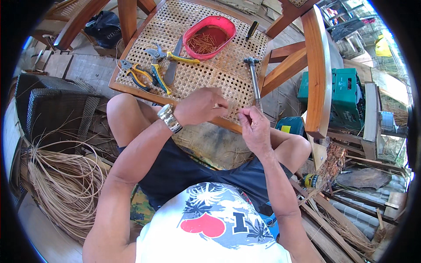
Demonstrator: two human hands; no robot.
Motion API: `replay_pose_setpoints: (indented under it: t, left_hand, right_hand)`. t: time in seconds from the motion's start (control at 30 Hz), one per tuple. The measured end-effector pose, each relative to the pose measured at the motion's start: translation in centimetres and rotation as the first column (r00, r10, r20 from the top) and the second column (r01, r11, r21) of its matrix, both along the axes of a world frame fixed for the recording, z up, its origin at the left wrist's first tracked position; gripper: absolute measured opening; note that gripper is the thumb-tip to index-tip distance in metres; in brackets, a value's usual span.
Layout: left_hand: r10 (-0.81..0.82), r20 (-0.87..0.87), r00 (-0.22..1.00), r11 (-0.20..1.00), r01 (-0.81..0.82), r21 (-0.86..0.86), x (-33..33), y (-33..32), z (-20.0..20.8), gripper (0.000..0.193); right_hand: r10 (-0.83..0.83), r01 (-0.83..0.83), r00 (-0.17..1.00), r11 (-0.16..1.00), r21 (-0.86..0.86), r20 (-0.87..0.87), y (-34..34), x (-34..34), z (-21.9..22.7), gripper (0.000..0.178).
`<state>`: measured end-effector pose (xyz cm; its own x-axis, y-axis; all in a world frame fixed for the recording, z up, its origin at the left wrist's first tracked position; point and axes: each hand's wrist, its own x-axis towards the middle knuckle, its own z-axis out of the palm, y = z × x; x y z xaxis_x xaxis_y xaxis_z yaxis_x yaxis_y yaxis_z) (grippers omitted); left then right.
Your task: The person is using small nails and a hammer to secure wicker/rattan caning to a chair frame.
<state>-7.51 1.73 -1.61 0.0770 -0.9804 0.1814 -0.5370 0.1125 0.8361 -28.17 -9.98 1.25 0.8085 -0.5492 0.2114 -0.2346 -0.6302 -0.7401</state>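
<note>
Woven cane seat (219, 81), wood-framed, spans upper centre of frame. Left hand (198, 106), at centre, curls over its lower edge; cannot tell its grip. Right hand (256, 130), right of centre: thumb and forefinger drawn together, anything pinched too small to tell. Hammer (254, 76) lies above it.

It looks like a small, messy workshop for cane chairs. The woven chair seat (230, 74) has tools lying on it: pliers (130, 69), a hammer (254, 81) and a flat blade (170, 74). A red tub (225, 26) with little sticks (204, 44) in it sits there too. Over on the left I see a big bunch of long, thin cane (66, 184). On the right are green crates (344, 94) and old bits of wood (335, 228). The floor (87, 74) looks like rough boards.
</note>
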Motion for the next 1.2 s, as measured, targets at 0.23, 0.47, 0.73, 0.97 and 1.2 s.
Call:
replay_pose_setpoints:
  t: [0.23, 0.47, 0.73, 0.97, 1.2]
  left_hand:
    - [-0.045, 0.405, 0.913, 0.99, -0.012, 0.138, 0.9, 0.6, -0.5, 0.018]
    - [0.035, 0.357, 0.933, 0.999, -0.028, -0.024, -1.2, -0.6, -1.0, 0.015]
    - [0.101, 0.419, 0.902, 0.983, -0.027, -0.18, -2.5, -1.7, -1.7, 0.011]
    - [0.176, 0.391, 0.903, 0.965, -0.079, -0.252, -2.3, -1.9, -1.7, 0.01]
    - [0.185, 0.405, 0.896, 0.972, -0.107, -0.208, -2.3, -1.9, -1.8, 0.011]
  right_hand:
    - [0.008, -0.005, 0.991, 1.0, 0.024, -0.134, -0.1, -0.7, -2.6, 0.006]
    - [0.022, -0.015, 0.988, 0.999, 0.047, -0.152, 0.0, -0.1, -2.7, 0.006]
    - [0.077, -0.095, 0.976, 0.992, -0.083, -0.204, 0.0, 0.2, -2.4, 0.008]
    - [0.018, -0.035, 0.988, 0.993, -0.113, -0.155, 0.8, 0.1, -3.9, 0.006]
    - [-0.029, -0.009, 0.986, 0.975, -0.222, -0.164, 1.4, 0.3, -4.1, 0.007]
